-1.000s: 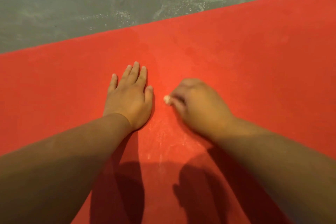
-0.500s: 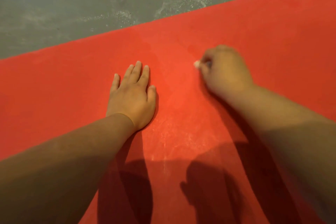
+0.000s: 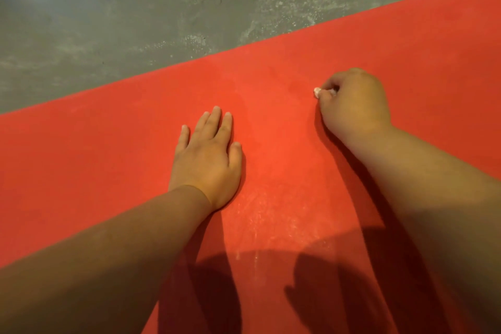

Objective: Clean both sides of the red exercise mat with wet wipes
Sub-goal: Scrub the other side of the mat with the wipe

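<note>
Where the grey concrete floor (image 3: 135,22) borders its far edge, I see the red mat (image 3: 271,171) lying flat. On the mat, the left hand (image 3: 207,163) rests palm-down, fingers straight. To its right, the right hand (image 3: 352,106) pinches a small white wipe (image 3: 317,92) against the mat.

We see the red exercise mat (image 3: 271,122) lying flat and unrolled, pale streaks near its middle. The wet wipe (image 3: 317,92), a small white wad, pokes from the right hand (image 3: 352,106), which pinches it.

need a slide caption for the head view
Left hand rests flat on the red mat while the right hand grips a balled white wipe against it, beside grey floor.
</note>
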Action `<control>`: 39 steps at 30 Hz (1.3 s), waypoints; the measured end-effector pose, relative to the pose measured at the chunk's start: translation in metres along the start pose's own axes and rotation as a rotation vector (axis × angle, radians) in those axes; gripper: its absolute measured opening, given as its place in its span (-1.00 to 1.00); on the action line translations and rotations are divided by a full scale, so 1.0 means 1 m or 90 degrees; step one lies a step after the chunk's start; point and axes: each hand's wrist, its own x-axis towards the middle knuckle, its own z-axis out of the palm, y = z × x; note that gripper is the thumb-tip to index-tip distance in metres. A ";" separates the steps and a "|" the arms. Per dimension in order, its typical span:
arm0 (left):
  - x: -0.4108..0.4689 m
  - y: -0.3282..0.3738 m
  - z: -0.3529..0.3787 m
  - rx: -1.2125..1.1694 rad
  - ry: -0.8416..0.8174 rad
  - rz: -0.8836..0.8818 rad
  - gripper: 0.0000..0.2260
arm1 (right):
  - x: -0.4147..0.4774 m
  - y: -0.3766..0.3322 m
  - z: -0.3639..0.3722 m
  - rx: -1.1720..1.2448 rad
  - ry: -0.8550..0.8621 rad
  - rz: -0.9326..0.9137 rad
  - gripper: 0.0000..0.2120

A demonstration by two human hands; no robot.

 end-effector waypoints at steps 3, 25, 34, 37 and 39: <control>0.001 0.001 -0.001 -0.003 -0.001 -0.006 -0.38 | -0.043 -0.052 0.011 0.025 -0.051 -0.156 -0.88; 0.005 -0.001 0.000 -0.008 0.004 -0.001 -0.38 | 0.021 -0.028 0.023 -0.008 -0.072 -0.084 -0.78; 0.006 -0.002 -0.001 -0.010 0.005 0.001 -0.38 | -0.034 -0.076 0.025 0.144 -0.159 -0.301 -0.86; 0.006 -0.002 -0.001 -0.007 0.003 0.005 -0.38 | 0.019 -0.042 0.021 0.082 -0.136 -0.190 -0.82; 0.007 -0.002 0.000 -0.007 0.003 0.006 -0.39 | 0.048 -0.014 0.019 0.021 -0.071 -0.019 -0.79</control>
